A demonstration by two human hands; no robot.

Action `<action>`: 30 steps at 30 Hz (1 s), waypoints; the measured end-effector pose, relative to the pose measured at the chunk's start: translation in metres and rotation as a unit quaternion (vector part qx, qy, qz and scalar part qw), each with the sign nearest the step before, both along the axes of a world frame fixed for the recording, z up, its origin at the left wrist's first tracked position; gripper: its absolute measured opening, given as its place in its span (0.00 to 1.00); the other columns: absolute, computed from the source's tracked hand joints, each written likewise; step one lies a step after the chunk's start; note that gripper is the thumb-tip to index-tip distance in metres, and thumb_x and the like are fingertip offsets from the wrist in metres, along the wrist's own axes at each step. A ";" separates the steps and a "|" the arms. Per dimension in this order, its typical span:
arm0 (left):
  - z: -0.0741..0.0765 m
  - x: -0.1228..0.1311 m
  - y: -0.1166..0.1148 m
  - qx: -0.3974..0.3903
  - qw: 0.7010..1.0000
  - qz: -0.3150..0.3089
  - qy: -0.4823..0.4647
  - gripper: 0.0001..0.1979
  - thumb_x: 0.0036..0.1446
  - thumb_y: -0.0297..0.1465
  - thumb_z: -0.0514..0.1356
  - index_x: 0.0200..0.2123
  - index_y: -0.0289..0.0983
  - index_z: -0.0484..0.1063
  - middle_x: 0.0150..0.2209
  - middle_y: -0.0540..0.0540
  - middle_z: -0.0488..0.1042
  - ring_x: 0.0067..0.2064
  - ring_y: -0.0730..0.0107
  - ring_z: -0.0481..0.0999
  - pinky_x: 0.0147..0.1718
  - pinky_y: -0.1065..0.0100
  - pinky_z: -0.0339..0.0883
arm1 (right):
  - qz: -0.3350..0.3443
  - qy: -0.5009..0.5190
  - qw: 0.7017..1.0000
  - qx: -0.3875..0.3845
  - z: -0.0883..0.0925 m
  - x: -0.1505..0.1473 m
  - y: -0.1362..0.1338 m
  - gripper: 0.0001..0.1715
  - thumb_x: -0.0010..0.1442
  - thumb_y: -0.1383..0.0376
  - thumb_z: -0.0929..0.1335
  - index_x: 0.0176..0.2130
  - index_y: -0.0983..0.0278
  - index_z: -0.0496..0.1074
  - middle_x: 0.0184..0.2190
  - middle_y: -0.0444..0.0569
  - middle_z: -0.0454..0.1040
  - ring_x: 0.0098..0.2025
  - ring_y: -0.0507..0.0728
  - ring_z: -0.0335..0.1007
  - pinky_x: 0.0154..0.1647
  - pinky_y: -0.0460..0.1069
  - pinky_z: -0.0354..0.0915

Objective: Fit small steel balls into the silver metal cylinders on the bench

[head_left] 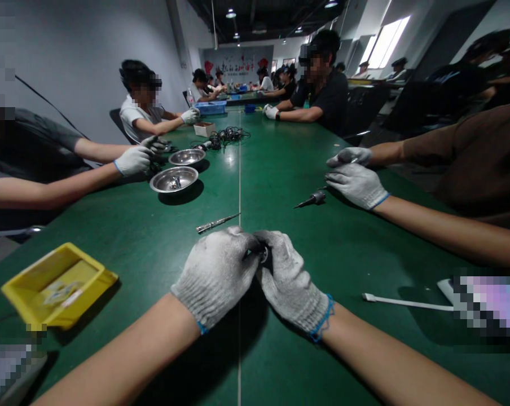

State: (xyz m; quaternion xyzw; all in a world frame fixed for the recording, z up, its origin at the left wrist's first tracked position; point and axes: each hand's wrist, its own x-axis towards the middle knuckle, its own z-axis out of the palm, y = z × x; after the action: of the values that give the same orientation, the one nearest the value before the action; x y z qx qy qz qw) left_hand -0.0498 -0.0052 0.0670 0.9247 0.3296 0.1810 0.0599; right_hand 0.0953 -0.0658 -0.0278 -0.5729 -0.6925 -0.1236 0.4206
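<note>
Both my hands wear white knit gloves and meet over the green table (280, 169) near its front middle. My left hand (219, 270) is curled closed, and my right hand (289, 279) is curled closed against it. Together they grip a small dark part with a shiny metal spot (262, 252), mostly hidden by the fingers. Just beyond my hands lies a thin silver screwdriver (216, 223), untouched.
A yellow tray (56, 285) sits at the near left. Two metal bowls (174, 179) stand further left by a co-worker's gloved hands. On the right, another person's gloved hands (356, 180) rest near a dark-handled tool (312, 199). A white cable (407, 303) lies at right.
</note>
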 end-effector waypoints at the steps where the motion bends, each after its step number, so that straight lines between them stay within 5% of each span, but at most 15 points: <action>1: -0.001 0.000 -0.001 0.007 1.000 0.007 0.009 0.07 0.60 0.26 0.62 0.34 0.38 0.81 0.32 0.44 0.80 0.32 0.62 0.80 0.32 0.66 0.72 | 0.002 0.004 1.000 -0.005 0.000 0.000 0.000 0.37 0.62 0.73 0.63 0.68 0.59 0.55 0.53 0.57 0.76 0.55 0.68 0.76 0.60 0.67 0.73; 18: 0.000 0.014 -0.016 -0.014 0.990 0.110 0.082 0.09 0.63 0.27 0.58 0.38 0.38 0.80 0.37 0.38 0.82 0.37 0.48 0.84 0.34 0.57 0.77 | 0.014 0.013 1.000 -0.005 0.011 0.000 0.002 0.33 0.64 0.77 0.62 0.66 0.62 0.62 0.50 0.57 0.76 0.51 0.66 0.72 0.54 0.64 0.74; 26: -0.013 0.012 -0.011 -0.042 0.992 0.116 0.041 0.09 0.65 0.30 0.58 0.40 0.37 0.79 0.38 0.38 0.81 0.37 0.51 0.83 0.36 0.58 0.76 | 0.010 0.015 1.000 -0.016 0.007 0.001 0.003 0.33 0.62 0.78 0.63 0.64 0.62 0.65 0.51 0.57 0.76 0.51 0.66 0.71 0.53 0.63 0.73; 30: -0.016 0.009 -0.003 -0.103 0.988 0.074 -0.092 0.08 0.64 0.28 0.59 0.37 0.38 0.79 0.37 0.43 0.82 0.38 0.59 0.82 0.39 0.62 0.75 | -0.007 0.051 0.999 0.010 0.009 0.002 0.005 0.28 0.61 0.77 0.64 0.59 0.61 0.70 0.47 0.56 0.77 0.49 0.66 0.72 0.51 0.63 0.73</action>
State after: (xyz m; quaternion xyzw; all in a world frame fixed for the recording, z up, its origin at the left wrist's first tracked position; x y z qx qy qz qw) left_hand -0.0403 -0.0086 0.0507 0.8661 0.4071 0.2343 0.1710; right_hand 0.0973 -0.0610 -0.0187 -0.5793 -0.6647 -0.1045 0.4601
